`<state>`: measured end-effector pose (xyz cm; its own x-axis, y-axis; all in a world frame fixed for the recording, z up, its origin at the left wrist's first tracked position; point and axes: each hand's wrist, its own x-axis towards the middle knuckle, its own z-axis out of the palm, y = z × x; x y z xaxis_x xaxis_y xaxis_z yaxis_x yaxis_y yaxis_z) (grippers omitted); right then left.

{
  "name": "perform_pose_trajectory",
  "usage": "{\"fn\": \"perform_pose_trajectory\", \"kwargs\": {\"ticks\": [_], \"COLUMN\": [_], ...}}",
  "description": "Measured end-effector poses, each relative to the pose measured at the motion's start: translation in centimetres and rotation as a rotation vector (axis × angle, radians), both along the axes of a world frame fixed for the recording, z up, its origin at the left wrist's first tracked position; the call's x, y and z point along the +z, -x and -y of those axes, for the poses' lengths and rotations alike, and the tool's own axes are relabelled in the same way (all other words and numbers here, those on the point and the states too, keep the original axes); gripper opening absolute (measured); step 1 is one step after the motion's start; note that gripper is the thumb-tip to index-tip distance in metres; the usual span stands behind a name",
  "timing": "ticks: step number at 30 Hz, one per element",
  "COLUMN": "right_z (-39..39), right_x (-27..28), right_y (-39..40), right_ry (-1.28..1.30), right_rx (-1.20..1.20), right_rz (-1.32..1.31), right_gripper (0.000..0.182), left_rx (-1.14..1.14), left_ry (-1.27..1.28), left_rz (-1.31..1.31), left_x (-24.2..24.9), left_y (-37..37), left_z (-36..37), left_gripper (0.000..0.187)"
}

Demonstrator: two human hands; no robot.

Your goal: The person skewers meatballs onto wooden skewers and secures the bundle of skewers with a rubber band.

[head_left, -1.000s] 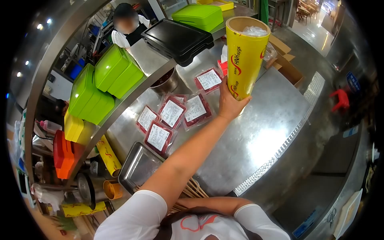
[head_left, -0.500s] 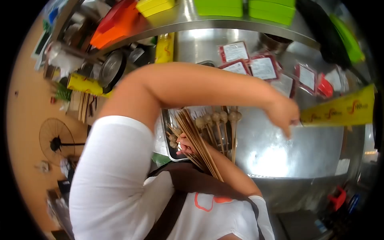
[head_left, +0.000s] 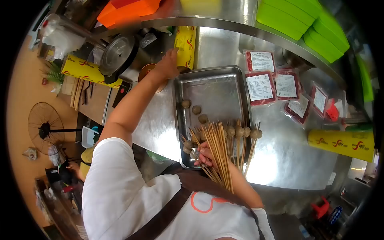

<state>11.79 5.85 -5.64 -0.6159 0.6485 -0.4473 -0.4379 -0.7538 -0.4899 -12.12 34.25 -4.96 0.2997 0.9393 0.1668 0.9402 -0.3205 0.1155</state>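
Note:
My left hand (head_left: 168,66) is raised over the far-left rim of a metal tray (head_left: 210,72), beside a yellow box (head_left: 185,46) and above a round container (head_left: 148,70). Motion smears its fingers, and I cannot tell if it holds anything. At the tray's near edge, my right hand (head_left: 206,155) is closed round a bundle of thin wooden sticks (head_left: 216,146). Three loose brown balls (head_left: 196,110) lie in the tray. Several skewers with brown balls (head_left: 240,132) rest in a row at its right side, and more balls are left of my right hand.
Red packets with white labels (head_left: 260,87) lie right of the tray. A lidded pot (head_left: 118,56) stands at the left. Another yellow box (head_left: 340,144) is at the right. Green containers (head_left: 288,16) sit on the metal shelf (head_left: 224,25) above. A person in yellow (head_left: 85,162) is at the far left.
My left hand has swung from the right side, by the other yellow box, to the tray's far-left corner. The view has shifted, uncovering the tray. My right hand still holds the sticks.

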Motion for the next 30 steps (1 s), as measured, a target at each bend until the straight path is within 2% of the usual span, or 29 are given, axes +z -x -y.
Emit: {"fn": "perform_pose_trajectory", "kwargs": {"ticks": [1, 3, 4, 6, 8, 9, 10, 11, 13, 15, 19, 21, 22, 24, 25, 27, 28, 29, 30], "right_z": [0.1, 0.3, 0.1, -0.2, 0.2, 0.3, 0.4, 0.3, 0.1, 0.0, -0.2, -0.2, -0.2, -0.2, -0.3, -0.5, -0.4, -0.3, -0.4], "right_x": [0.0, 0.2, 0.3, 0.3, -0.6, -1.3, -1.6, -1.6, -1.0, 0.1, -0.4, -1.4, -1.7, -2.2, -3.1, -2.5, -2.0, -0.8, -2.1], "right_y": [0.2, 0.5, 0.6, 0.6, 0.5, 0.6, 0.7, 0.7, 0.4, 0.2, 0.1, 0.2, 0.3, 0.2, 0.4, 0.3, 0.1, -0.6, -0.1], "right_ry": [0.011, 0.026, 0.030, 0.003, -0.023, -0.039, -0.045, -0.056, -0.063, -0.073, -0.077, -0.077, -0.087, -0.054, -0.065, -0.078, -0.055, -0.029, -0.024], "right_rx": [-0.008, -0.026, -0.042, -0.064, -0.055, -0.051, -0.051, -0.040, -0.047, -0.036, -0.021, -0.041, -0.063, -0.020, -0.005, 0.023, 0.030, -0.009, -0.003], "right_rz": [0.002, 0.014, 0.024, -0.003, -0.063, -0.076, -0.078, -0.084, -0.075, -0.054, -0.077, -0.138, -0.145, -0.162, -0.234, -0.214, -0.096, -0.179, -0.257], "right_gripper": [0.012, 0.013, 0.013, 0.014, 0.021, 0.021, 0.021, 0.021, 0.020, 0.019, 0.018, 0.017, 0.017, 0.017, 0.019, 0.019, 0.014, 0.015, 0.014], "left_rx": [-0.005, 0.082, 0.059, 0.187, 0.081, 0.001, 0.096, 0.060, 0.092, -0.028, 0.037, 0.002, 0.078, 0.056, -0.043, -0.058, -0.135, -0.154, -0.230], "left_ry": [0.010, 0.128, 0.126, 0.276, 0.107, -0.096, -0.029, -0.148, -0.213, -0.351, -0.323, -0.276, -0.265, -0.215, -0.160, -0.093, -0.085, -0.047, -0.064], "left_rz": [0.006, -0.165, -0.163, -0.143, 0.076, 0.131, 0.181, 0.208, 0.141, 0.195, 0.216, 0.349, 0.291, 0.318, 0.462, 0.327, 0.411, 0.367, 0.292], "left_x": [-0.6, -0.7, -0.5, -0.2, -0.1, -1.4, -0.1, 0.0, 4.7, 7.6, 12.3, 14.9, 16.5, 18.3, 18.3, 23.1, 24.2, 26.5, 29.2], "left_y": [-0.1, -0.8, -1.2, -1.4, -0.5, 1.0, 1.1, 2.3, 2.1, 2.9, 3.5, 2.9, 2.2, 3.0, 4.9, 2.5, 2.9, 2.8, 1.2], "left_z": [-0.1, -0.2, -0.5, -0.9, 0.2, -0.8, -1.1, -1.9, -0.5, 0.1, 3.3, 5.5, 6.6, 7.3, 6.7, 9.3, 9.4, 10.1, 11.7], "left_gripper": [0.070, 0.076, 0.076, 0.073, 0.067, 0.063, 0.060, 0.056, 0.046, 0.040, 0.030, 0.024, 0.021, 0.022, 0.023, 0.029, 0.032, 0.033, 0.035]}}
